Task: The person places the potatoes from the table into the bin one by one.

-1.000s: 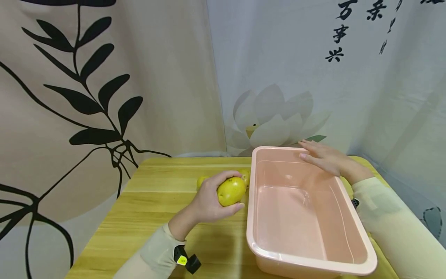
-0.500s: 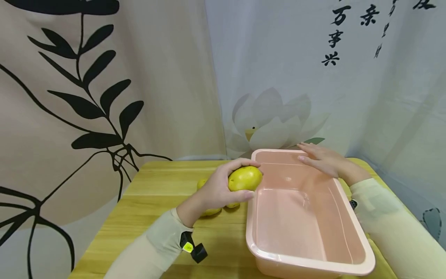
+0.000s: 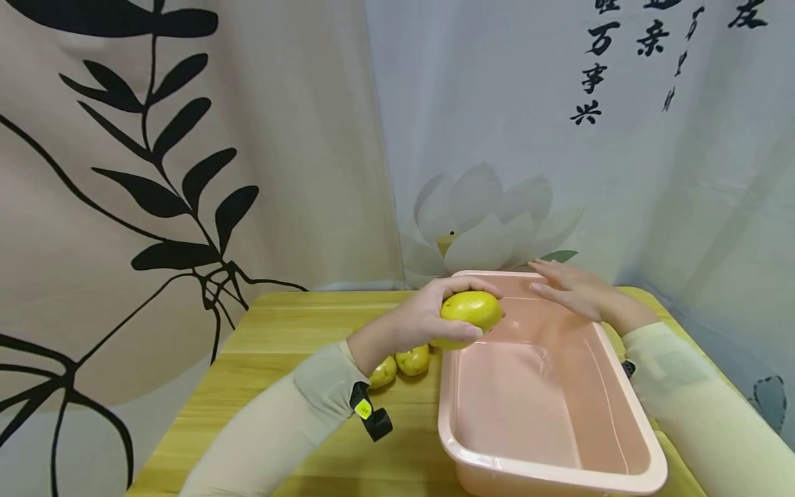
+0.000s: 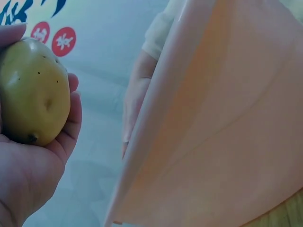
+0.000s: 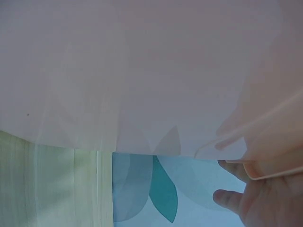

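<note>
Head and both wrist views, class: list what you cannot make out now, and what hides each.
Head view: how many smooth, yellow, oval fruits lie on the wooden table; the bare left hand and cream sleeve cover part.
Head view: far left inner corner of the pink, rectangular plastic tub; the left hand and its held yellow fruit block it.
Right wrist view: rest of the bare right hand; right and bottom edges cut it.

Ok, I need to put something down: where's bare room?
Bare table lies left of the yellow fruits and, nearer, between the left sleeve and the basin. Its near floor is bare too. Crowded: its far end, with the left hand holding another fruit and the right hand at the rim.
</note>
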### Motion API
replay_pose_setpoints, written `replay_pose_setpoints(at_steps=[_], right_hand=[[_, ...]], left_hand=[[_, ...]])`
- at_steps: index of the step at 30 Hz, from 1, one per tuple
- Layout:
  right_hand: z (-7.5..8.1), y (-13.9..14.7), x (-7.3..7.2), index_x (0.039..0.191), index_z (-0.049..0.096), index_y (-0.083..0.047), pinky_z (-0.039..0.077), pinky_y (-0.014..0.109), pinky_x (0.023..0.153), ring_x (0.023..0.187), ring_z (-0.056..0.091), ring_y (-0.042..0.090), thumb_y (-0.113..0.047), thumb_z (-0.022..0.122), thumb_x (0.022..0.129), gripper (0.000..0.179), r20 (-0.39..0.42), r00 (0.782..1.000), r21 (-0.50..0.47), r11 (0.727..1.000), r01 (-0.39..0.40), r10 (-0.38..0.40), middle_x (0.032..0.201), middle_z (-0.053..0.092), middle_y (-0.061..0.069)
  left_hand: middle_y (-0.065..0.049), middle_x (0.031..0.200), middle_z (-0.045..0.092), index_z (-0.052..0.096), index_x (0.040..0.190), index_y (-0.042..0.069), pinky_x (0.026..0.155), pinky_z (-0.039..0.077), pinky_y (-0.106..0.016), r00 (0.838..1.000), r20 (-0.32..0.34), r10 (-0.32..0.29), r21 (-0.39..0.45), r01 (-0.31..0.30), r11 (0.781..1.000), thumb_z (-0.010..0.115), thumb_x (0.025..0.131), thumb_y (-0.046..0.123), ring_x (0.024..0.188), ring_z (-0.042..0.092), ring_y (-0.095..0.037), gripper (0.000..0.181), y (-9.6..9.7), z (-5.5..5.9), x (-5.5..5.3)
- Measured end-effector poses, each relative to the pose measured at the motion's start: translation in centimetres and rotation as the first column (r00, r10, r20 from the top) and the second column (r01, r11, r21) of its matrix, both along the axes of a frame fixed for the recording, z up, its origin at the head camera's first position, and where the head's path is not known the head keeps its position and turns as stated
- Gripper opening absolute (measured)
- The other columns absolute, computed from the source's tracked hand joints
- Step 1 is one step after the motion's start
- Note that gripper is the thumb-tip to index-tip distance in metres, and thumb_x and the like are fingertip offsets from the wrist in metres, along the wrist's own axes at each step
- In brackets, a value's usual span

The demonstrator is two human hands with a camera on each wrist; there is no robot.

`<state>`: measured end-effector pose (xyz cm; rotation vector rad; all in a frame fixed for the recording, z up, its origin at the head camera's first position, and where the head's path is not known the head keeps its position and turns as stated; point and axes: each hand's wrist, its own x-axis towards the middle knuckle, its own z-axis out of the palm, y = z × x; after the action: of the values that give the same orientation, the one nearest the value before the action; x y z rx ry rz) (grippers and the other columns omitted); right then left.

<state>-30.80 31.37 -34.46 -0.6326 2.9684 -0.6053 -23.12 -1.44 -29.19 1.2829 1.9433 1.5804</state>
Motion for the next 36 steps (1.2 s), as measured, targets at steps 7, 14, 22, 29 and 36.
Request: replay_pose_setpoints(at_steps=[7,14,22,29,36], right_hand=[[0.1,-0.1,0.2,0.153,0.026,-0.013,0.014,0.069,0.106,0.141,0.016,0.045,-0.061,0.038,0.096,0.075,0.014,1.000,0.006,1.000,0.008,-0.008,0.156,0.021,0.018],[-0.1,-0.1,0.2,0.153,0.025,-0.014,0.013,0.069,0.106,0.141,0.015,0.045,-0.059,0.039,0.097,0.074,0.013,1.000,-0.010,1.000,0.002,-0.002,0.157,0.021,0.017],[0.1,-0.1,0.3,0.153,0.026,-0.014,0.013,0.069,0.106,0.141,0.015,0.044,-0.057,0.040,0.098,0.071,0.007,1.000,-0.012,1.000,-0.009,0.009,0.157,0.021,0.017],[-0.1,0.0,0.1,0.153,0.026,-0.014,0.013,0.070,0.106,0.141,0.015,0.045,-0.056,0.041,0.097,0.072,0.008,1.000,-0.006,1.000,-0.016,0.016,0.157,0.021,0.017],[0.0,0.1,0.1,0.153,0.026,-0.014,0.014,0.069,0.106,0.141,0.016,0.044,-0.056,0.041,0.097,0.071,-0.004,1.000,-0.011,1.000,-0.018,0.018,0.157,0.021,0.016]], left_hand=[[-0.004,0.123,0.054,0.060,0.126,0.012,0.076,0.053,-0.032,0.997,-0.045,-0.059,-0.003,0.059,0.998,0.072,0.080,0.012,0.093,0.055,-0.015,0.048,2.0,-0.3,-1.1],[0.009,0.130,0.056,0.062,0.125,0.010,0.076,0.054,-0.030,0.993,-0.105,-0.062,-0.035,0.058,0.998,0.080,0.077,0.008,0.089,0.060,-0.013,0.052,3.8,-0.4,-1.9],[0.010,0.118,0.057,0.059,0.128,0.019,0.078,0.055,-0.028,0.994,-0.089,-0.061,-0.183,0.044,0.982,0.083,0.075,0.016,0.089,0.061,-0.013,0.059,5.0,-0.6,-2.0],[0.004,0.103,0.060,0.057,0.129,0.020,0.073,0.055,-0.027,0.988,-0.080,-0.132,-0.272,0.105,0.957,0.082,0.075,0.016,0.083,0.060,-0.011,0.060,6.7,-1.3,-2.0],[0.006,0.100,0.063,0.056,0.133,0.012,0.076,0.054,-0.024,0.985,-0.025,-0.169,-0.313,0.153,0.937,0.082,0.075,0.013,0.084,0.060,-0.008,0.063,7.8,-1.3,-1.5]])
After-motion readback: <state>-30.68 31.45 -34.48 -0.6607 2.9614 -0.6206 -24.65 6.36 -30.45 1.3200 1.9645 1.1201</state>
